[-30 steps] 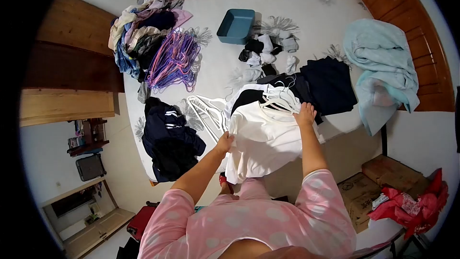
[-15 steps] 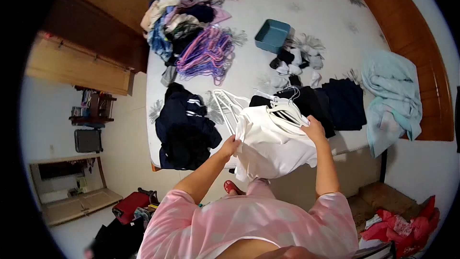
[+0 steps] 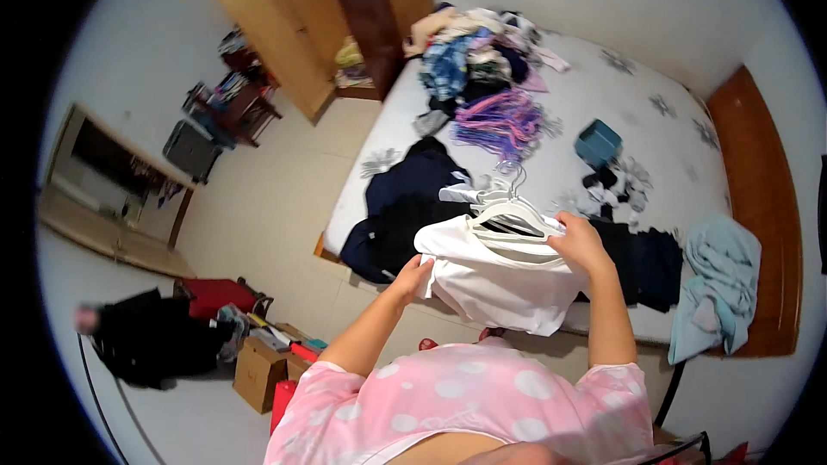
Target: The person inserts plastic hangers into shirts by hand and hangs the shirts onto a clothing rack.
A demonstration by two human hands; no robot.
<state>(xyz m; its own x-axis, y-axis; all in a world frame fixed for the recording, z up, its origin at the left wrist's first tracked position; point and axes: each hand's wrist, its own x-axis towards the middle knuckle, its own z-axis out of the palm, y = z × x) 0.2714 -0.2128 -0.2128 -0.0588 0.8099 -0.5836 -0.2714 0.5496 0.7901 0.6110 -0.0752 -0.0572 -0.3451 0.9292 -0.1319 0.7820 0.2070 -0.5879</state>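
In the head view a white shirt hangs on white hangers at the bed's front edge. My left hand is closed on the shirt's sleeve side. Opposite it, my right hand grips the other shoulder, near the hanger's end. The metal hooks point away from me, and other white garments seem to lie behind the shirt. Left of it is a heap of dark navy and black clothes. Folded dark garments lie to the right, partly behind my right hand.
On the bed are purple and pink hangers, a mixed clothes pile, a teal box and several socks. A pale blue blanket drapes over the right corner. A cardboard box and a red suitcase stand at left.
The view has turned left. Both hands have carried the shirt leftward relative to the bed, closer to the dark heap. It now hangs straighter, with the hangers more neatly together.
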